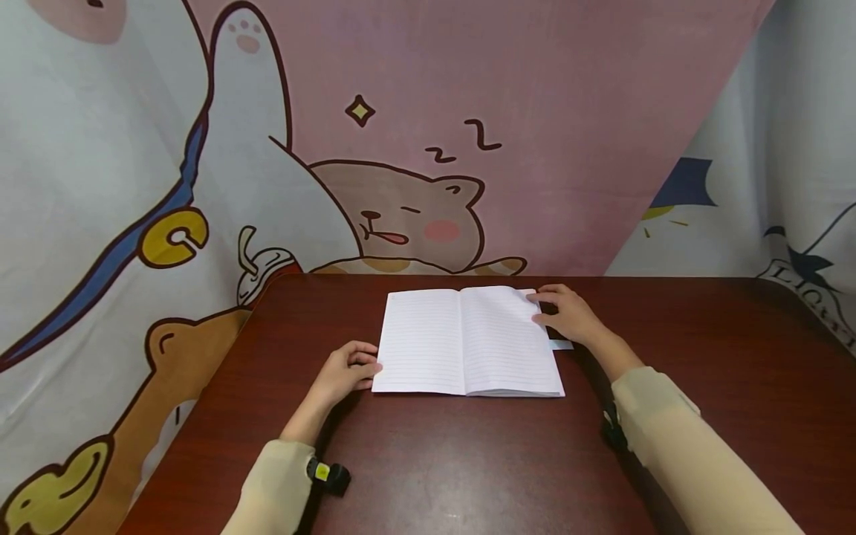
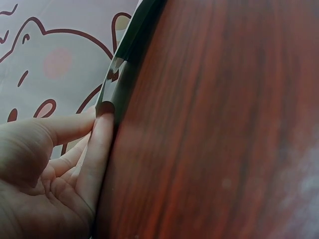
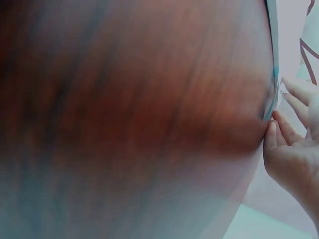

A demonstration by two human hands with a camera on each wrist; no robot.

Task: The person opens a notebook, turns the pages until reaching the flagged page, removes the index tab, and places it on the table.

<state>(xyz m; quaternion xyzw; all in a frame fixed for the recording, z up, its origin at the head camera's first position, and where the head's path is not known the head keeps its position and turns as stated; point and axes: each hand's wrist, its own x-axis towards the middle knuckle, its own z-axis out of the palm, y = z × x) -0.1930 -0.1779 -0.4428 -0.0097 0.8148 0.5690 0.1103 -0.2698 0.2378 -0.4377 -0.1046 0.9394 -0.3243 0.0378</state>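
An open notebook [image 1: 421,342] with white lined pages lies on the dark red-brown table, its spine running away from me. My left hand [image 1: 344,374] pinches the notebook's left edge near the front corner, thumb on the page. In the left wrist view the thumb and a finger [image 2: 102,144] close on that edge, by the dark cover. My right hand [image 1: 568,316] holds the right edge near the far corner, where the page bends up a little. The right wrist view shows the right fingertips [image 3: 284,122] around the edge. A pale blue tab [image 1: 560,345] sticks out below this hand.
The wooden table [image 1: 428,468] ends at a cloth backdrop [image 1: 568,134] printed with cartoon animals, which also hangs along the left side. A dark strapped device [image 1: 329,475] sits at the left wrist, another [image 1: 611,429] at the right.
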